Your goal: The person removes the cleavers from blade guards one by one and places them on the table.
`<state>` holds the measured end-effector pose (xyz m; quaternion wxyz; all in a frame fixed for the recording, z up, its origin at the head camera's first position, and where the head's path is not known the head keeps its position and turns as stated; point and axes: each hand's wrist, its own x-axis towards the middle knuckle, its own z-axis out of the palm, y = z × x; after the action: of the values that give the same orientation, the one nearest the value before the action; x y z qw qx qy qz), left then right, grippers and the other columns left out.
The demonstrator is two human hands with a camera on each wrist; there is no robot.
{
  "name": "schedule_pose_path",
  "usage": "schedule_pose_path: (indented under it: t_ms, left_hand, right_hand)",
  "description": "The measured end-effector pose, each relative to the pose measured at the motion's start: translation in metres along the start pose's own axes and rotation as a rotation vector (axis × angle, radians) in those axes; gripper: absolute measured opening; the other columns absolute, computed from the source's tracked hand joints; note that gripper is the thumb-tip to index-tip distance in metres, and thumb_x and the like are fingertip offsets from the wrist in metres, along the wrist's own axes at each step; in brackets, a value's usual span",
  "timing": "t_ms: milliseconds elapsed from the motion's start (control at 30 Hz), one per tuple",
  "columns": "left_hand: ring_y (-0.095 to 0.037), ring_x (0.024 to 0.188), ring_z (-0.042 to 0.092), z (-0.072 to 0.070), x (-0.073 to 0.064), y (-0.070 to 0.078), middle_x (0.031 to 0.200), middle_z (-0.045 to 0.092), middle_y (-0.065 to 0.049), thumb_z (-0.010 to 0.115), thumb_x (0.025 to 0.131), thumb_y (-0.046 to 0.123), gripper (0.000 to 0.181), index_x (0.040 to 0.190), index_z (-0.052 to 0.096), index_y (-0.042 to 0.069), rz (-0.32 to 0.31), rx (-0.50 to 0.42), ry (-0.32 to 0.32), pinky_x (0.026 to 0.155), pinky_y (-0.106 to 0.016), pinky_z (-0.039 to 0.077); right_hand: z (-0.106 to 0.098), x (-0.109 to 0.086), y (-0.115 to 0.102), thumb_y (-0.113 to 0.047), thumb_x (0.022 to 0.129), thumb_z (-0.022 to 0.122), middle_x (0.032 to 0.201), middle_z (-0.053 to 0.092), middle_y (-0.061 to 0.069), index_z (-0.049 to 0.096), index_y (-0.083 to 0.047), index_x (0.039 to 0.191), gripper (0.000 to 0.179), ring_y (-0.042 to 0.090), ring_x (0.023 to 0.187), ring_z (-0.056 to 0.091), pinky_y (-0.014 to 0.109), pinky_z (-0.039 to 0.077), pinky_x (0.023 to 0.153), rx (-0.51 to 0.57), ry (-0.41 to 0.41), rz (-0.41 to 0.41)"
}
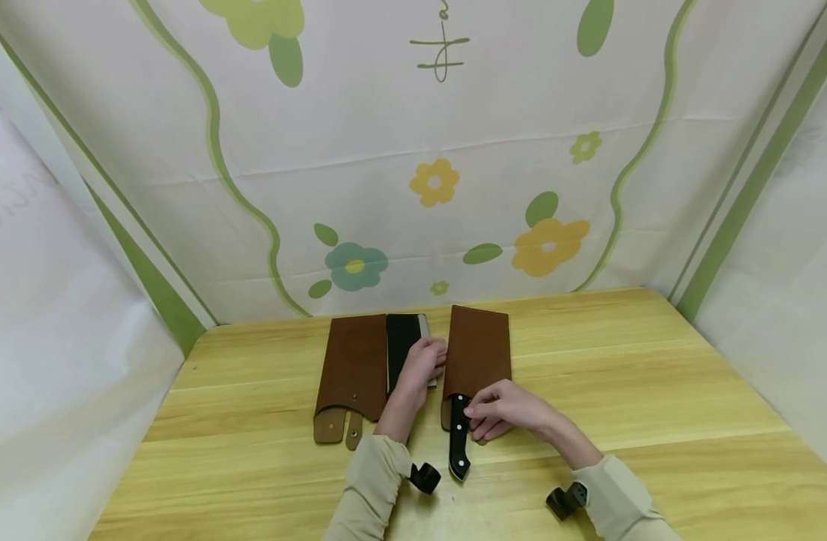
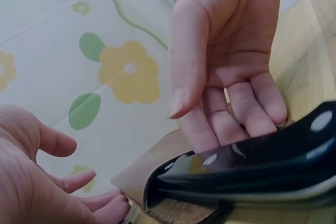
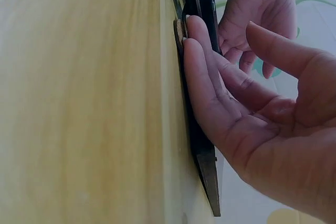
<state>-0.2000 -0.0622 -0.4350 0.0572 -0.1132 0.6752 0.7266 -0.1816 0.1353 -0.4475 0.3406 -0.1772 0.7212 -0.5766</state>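
Observation:
A knife with a black riveted handle [image 1: 458,443] sits in a brown leather sheath [image 1: 480,346], its blade hidden inside. My left hand [image 1: 422,366] is at the sheath's left edge, with loosely bent fingers close to the leather. On the other side, my right hand [image 1: 511,409] has its fingertips by the handle and the sheath's mouth. The left wrist view shows the right palm [image 2: 236,40] facing up, fingers extended behind the handle [image 2: 252,166]. In the right wrist view, the right fingers [image 3: 202,77] lie along the sheath's edge.
A second brown sheath [image 1: 354,361] lies to the left, its flap and snap strap [image 1: 354,430] unfastened. Beside it is a flat black piece [image 1: 403,338] with a silver edge, partly covered by the left arm. A flowered cloth [image 1: 386,188] hangs behind the wooden table [image 1: 623,361].

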Motion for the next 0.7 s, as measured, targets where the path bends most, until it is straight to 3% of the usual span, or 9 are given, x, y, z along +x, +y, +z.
schedule_pose_path:
  t_ms: [200,467,700]
  left_hand:
    - [-0.039,0.127,0.056,0.002,0.001,-0.001,0.134,0.057,-0.024,0.053,0.105,0.018,0.037,0.134,0.054,-0.005,-0.017,0.024,-0.003,0.106,-0.053,0.046]
    - [-0.034,0.114,0.062,0.010,-0.001,-0.004,0.133,0.061,-0.023,0.060,0.103,0.018,0.053,0.149,0.045,-0.003,0.047,0.291,-0.006,0.096,-0.051,0.051]
    - [-0.033,0.105,0.069,0.015,-0.004,-0.006,0.123,0.067,-0.024,0.065,0.098,0.005,0.042,0.137,0.056,-0.009,0.089,0.415,-0.037,0.088,-0.046,0.057]
  right_hand:
    - [-0.001,0.000,0.002,-0.017,0.099,0.070,0.088,0.075,0.018,0.074,0.009,0.106,0.027,0.026,0.078,0.075,0.037,0.063,0.071,-0.006,0.005,-0.008]
    - [-0.002,-0.002,-0.001,-0.017,0.100,0.069,0.090,0.075,0.020,0.074,0.008,0.106,0.027,0.030,0.081,0.075,0.040,0.063,0.075,-0.023,-0.024,-0.021]
    - [-0.001,-0.004,-0.005,-0.018,0.100,0.068,0.091,0.075,0.022,0.074,0.008,0.103,0.027,0.035,0.084,0.075,0.043,0.062,0.076,-0.029,-0.069,-0.032]
